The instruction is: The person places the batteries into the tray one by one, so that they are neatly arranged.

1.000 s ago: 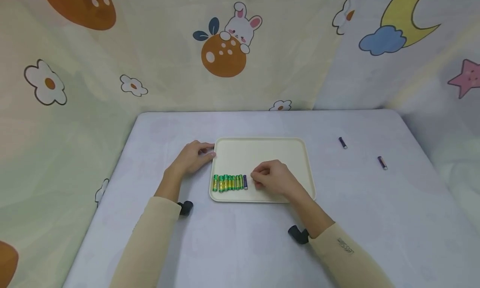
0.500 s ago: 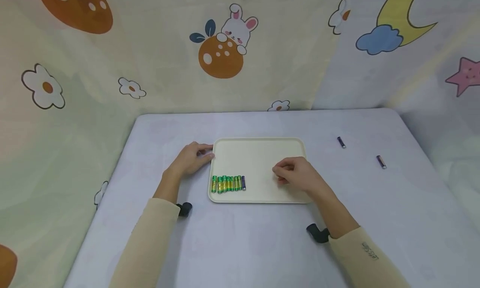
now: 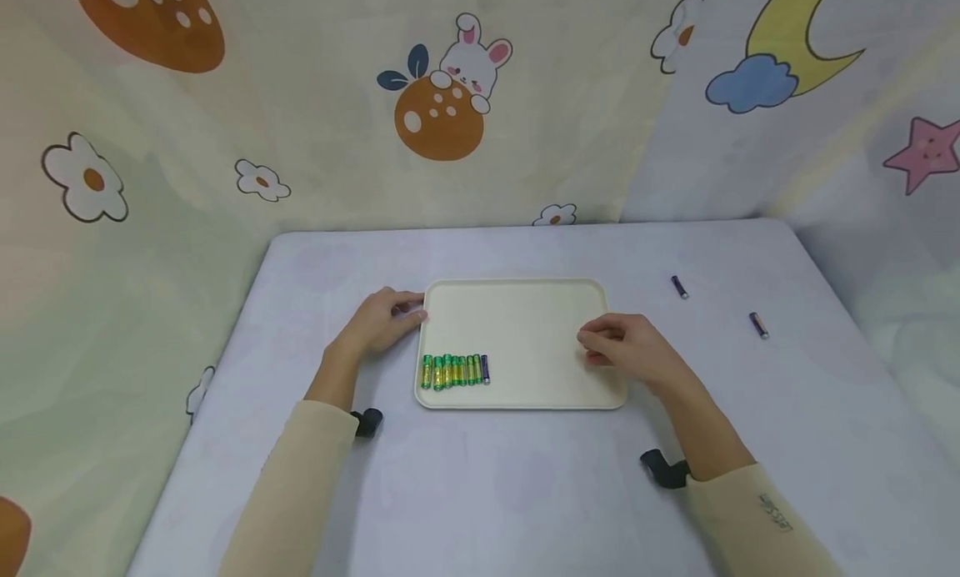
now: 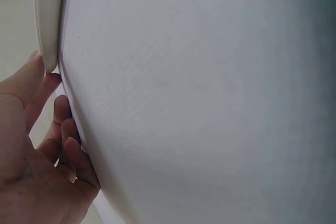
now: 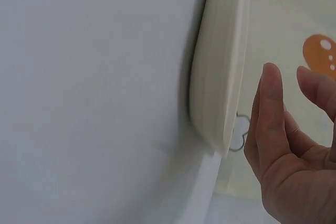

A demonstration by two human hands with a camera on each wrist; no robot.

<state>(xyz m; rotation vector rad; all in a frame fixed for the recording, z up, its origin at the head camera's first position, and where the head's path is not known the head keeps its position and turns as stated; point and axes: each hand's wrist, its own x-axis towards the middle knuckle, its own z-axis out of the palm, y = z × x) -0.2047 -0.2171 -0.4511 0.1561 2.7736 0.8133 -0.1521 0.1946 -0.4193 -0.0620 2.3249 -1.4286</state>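
Near the table's middle lies a cream tray (image 3: 517, 310). Along its lower left, a row of several green-and-gold batteries (image 3: 447, 372) ends on the right with one dark blue battery (image 3: 485, 369). My left hand (image 3: 382, 317) is at the tray's left rim. In the left wrist view, its thumb (image 4: 32, 72) touches the rim while the index finger lies below, so it pinches the tray edge (image 4: 48, 30). My right hand (image 3: 626, 348) hovers over the tray's right side. The right wrist view shows its fingers (image 5: 270, 108) and thumb apart, holding nothing.
Two dark batteries lie apart on the right of the table: one at the back (image 3: 679, 287), the other farther right (image 3: 759, 325). A patterned cloth (image 3: 570, 127) hangs behind the white-covered table (image 3: 480, 494).
My right hand has moved right, away from the row of batteries to the tray's right side. The left hand stays at the left rim. The view has shifted slightly.
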